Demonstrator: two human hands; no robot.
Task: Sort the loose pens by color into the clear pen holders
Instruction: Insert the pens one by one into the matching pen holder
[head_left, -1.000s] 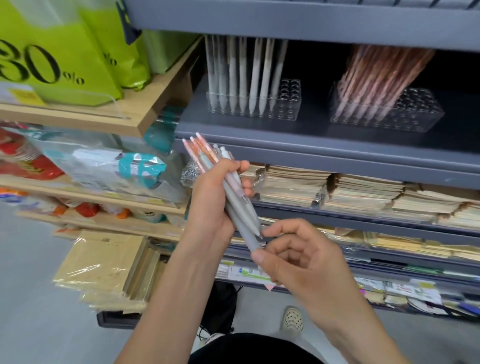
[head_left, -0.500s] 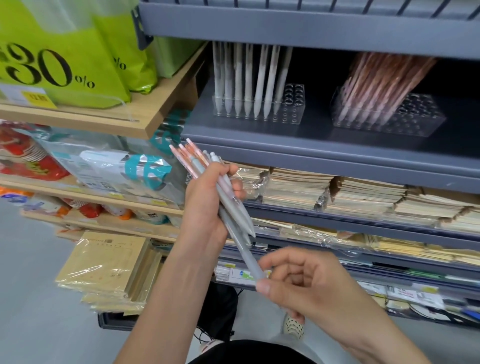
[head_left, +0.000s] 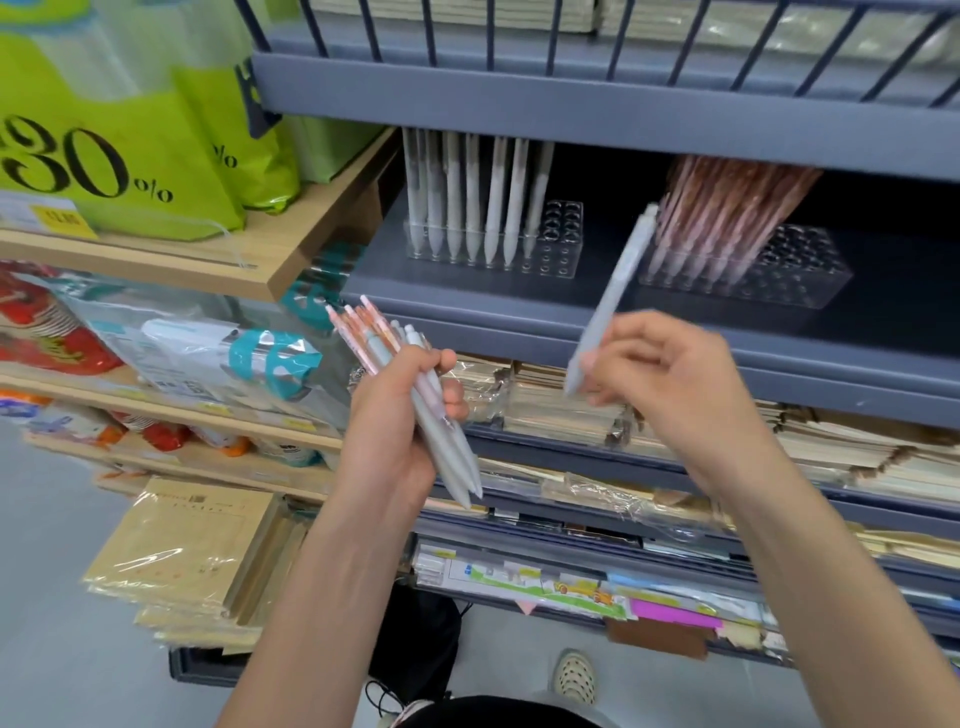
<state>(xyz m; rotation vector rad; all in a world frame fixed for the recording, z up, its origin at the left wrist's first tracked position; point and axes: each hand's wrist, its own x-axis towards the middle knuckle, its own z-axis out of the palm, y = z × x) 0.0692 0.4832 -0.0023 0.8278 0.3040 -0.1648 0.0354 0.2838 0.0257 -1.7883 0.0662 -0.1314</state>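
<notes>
My left hand (head_left: 396, 431) grips a bundle of loose pens (head_left: 415, 395), pink ones and grey ones mixed, fanned out up and left. My right hand (head_left: 670, 384) pinches a single grey pen (head_left: 610, 299) near its tip, the pen tilted up to the right, in front of the grey shelf. On that shelf stand two clear pen holders: the left holder (head_left: 558, 244) carries several grey-white pens (head_left: 470, 200), the right holder (head_left: 795, 270) carries several pink pens (head_left: 727, 218). Both holders have open holes on their right side.
The grey metal shelf (head_left: 519, 332) has a raised front lip; a railed shelf (head_left: 597, 98) hangs low over the holders. Below lie stacked wrapped notebooks (head_left: 561, 400). Wooden shelves (head_left: 291, 249) at left carry green bags and packets.
My right hand has pulled one grey pen out of the bundle and lifted it up and right toward the shelf. My left hand stays put with the rest.
</notes>
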